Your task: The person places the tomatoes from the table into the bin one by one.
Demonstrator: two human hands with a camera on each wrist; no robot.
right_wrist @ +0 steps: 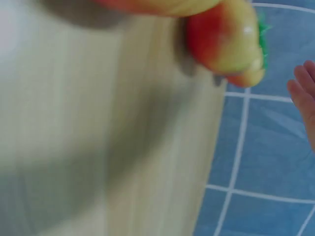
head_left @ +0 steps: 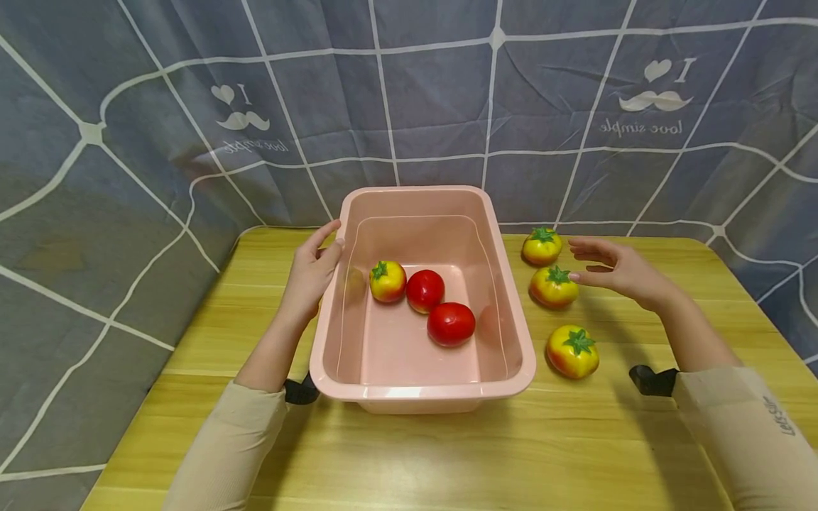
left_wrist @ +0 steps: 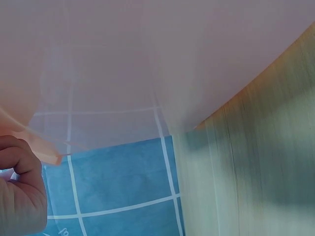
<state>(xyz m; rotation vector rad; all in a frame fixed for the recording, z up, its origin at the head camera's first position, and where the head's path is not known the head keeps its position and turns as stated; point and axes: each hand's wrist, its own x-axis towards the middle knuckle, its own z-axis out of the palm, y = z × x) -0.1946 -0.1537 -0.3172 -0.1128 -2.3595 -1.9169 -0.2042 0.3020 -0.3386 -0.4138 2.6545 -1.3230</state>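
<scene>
A pink plastic basin (head_left: 419, 392) stands on the table, with my left hand (head_left: 313, 273) gripping its left rim. In the left wrist view the fingers (left_wrist: 22, 167) curl at the basin's edge. Inside the basin lie a yellow-red toy tomato (head_left: 388, 282) with a green leaf top and two red ones, a round one (head_left: 424, 291) and a longer one (head_left: 451, 324). My right hand (head_left: 623, 273) hovers beside the middle yellow toy tomato (head_left: 553, 287), fingers extended and holding nothing. Farther back is another yellow toy tomato (head_left: 542, 247); a third (head_left: 573, 352) lies nearer the front.
The wooden table (head_left: 441, 461) reaches back to a grey-blue curtain (head_left: 434, 106) with white lines, which also hangs along the left and right sides. Black wrist straps (head_left: 653, 381) show at both sleeves.
</scene>
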